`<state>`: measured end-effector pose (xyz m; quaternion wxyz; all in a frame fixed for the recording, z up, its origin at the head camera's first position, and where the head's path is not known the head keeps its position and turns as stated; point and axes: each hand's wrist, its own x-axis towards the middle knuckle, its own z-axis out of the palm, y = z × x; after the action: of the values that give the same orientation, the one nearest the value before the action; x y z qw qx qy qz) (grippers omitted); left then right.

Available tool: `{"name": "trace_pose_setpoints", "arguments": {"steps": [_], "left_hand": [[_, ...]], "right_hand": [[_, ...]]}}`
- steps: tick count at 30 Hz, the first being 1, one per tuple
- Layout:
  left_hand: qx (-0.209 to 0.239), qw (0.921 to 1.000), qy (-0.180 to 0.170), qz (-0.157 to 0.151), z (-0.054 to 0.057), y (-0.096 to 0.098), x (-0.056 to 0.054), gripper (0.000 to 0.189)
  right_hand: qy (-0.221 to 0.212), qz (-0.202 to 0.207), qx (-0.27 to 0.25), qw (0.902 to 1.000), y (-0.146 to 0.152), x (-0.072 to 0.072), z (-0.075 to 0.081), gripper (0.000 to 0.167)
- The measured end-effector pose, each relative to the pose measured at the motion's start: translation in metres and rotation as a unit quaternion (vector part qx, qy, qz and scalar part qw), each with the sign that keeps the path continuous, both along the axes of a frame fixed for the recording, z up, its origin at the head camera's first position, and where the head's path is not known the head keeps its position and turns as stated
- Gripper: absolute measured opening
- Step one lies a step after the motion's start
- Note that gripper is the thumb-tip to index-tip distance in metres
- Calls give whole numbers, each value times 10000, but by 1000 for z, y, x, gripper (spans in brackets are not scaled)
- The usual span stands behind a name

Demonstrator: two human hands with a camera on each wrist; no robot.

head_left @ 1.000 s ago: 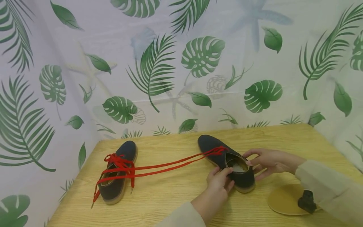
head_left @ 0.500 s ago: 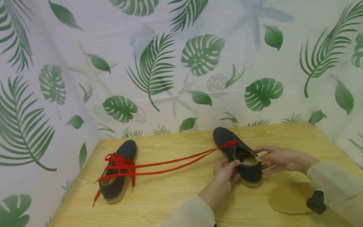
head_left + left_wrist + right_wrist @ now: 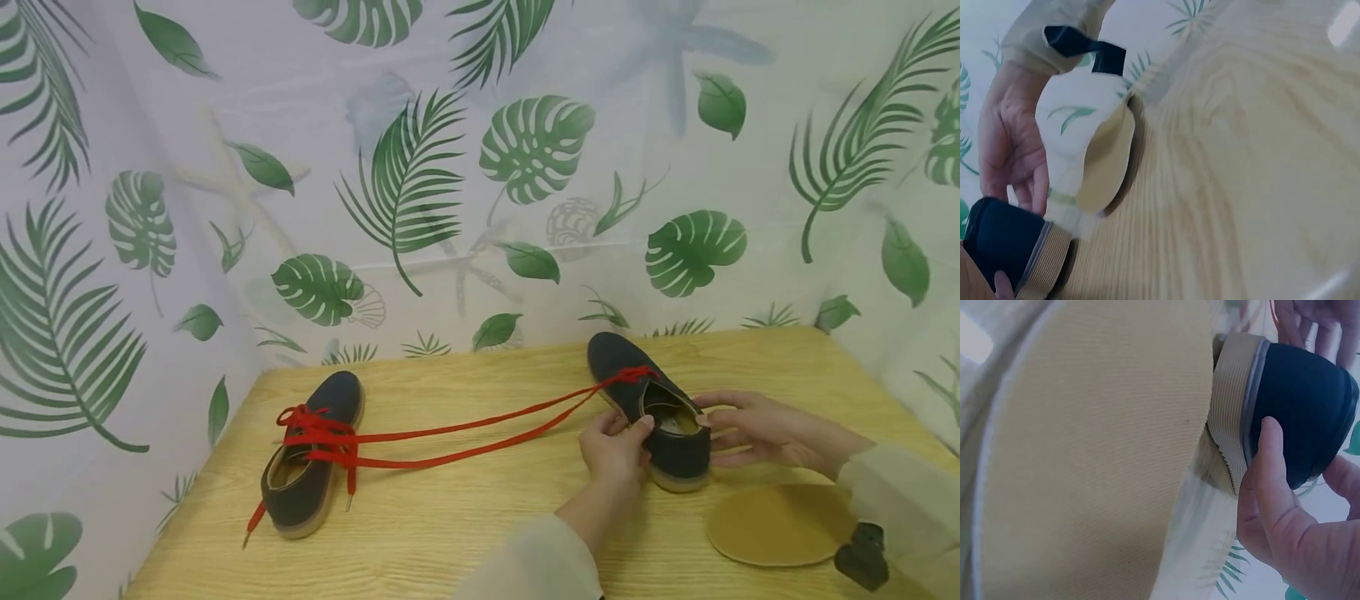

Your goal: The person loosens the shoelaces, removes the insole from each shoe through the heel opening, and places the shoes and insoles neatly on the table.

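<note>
A navy shoe (image 3: 628,362) with a tan sole and red laces stands toward the right of the table, toe pointing back and left. My left hand (image 3: 615,454) grips its left side near the heel, thumb at the collar rim. On the heel's other side my right hand (image 3: 761,429) holds it, thumb at the rim and fingers along the outside; the right wrist view shows those fingers against the dark heel (image 3: 1300,406). Two long red lace ends (image 3: 465,454) stretch left from this shoe to the matching navy shoe (image 3: 296,500), which has its red lace tied in a bow.
A tan, flat insole-like piece (image 3: 780,525) lies in front of the right hand, partly behind the sleeve. A black device (image 3: 862,557) sits on the right wrist. A leaf-printed cloth (image 3: 465,192) rises behind the wooden table (image 3: 375,550).
Both hands have moved the right-hand shoe to the right and slightly back. Its lace ends have slid rightward over the left-hand shoe, which has stayed in place.
</note>
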<state>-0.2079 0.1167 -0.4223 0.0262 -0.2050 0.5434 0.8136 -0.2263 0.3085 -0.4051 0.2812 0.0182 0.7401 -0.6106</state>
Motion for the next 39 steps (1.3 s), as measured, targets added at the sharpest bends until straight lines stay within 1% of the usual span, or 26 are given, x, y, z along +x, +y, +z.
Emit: {"name": "trace_pose_setpoints", "arguments": {"steps": [2, 3, 6, 8, 13, 20, 22, 24, 27, 29, 31, 35, 37, 39], "left_hand": [[-22, 9997, 223, 82, 1, 4, 5, 42], [-45, 9995, 294, 72, 2, 6, 7, 43], [30, 9996, 261, -75, 2, 8, 9, 47], [-66, 9995, 214, -213, 0, 8, 7, 46], [-322, 9971, 149, -673, -3, 12, 0, 42], [-396, 9948, 52, -935, -3, 26, -6, 39], [-381, 9936, 62, -1062, -3, 29, -8, 39], [-300, 9927, 111, -1165, -5, 32, -11, 39], [-257, 9912, 190, -1288, -7, 37, -12, 39], [-258, 9908, 158, -1321, -6, 42, -12, 39], [-312, 9913, 39, -1278, -2, 48, -11, 38], [-328, 9940, -191, -1023, 3, 60, -12, 37], [-287, 9954, -200, -894, 5, 65, -12, 37], [-229, 9959, -208, -844, 5, 68, -10, 36]], "right_hand": [[27, -29, 1, 10000, 0, 1, -1, 67], [53, -30, 23, 10000, 1, 1, -1, 67], [77, -37, 53, 9999, 2, 3, -1, 68], [89, -41, 58, 9999, 3, 5, -1, 67], [85, -85, 34, 9999, 12, 7, 0, 66], [128, -211, 244, 9994, 28, 5, 0, 67], [113, -235, 205, 9995, 34, 5, -1, 66], [81, -260, 167, 9995, 39, 5, -1, 67], [64, -235, 177, 9995, 47, 5, -1, 67], [54, -235, 229, 9994, 52, 7, 0, 68], [45, -235, 211, 9995, 57, 7, 0, 66], [49, -270, 102, 9996, 66, 8, -1, 61], [38, -283, 71, 9996, 70, 9, -1, 60], [55, -268, 97, 9996, 73, 10, -1, 61]]}}
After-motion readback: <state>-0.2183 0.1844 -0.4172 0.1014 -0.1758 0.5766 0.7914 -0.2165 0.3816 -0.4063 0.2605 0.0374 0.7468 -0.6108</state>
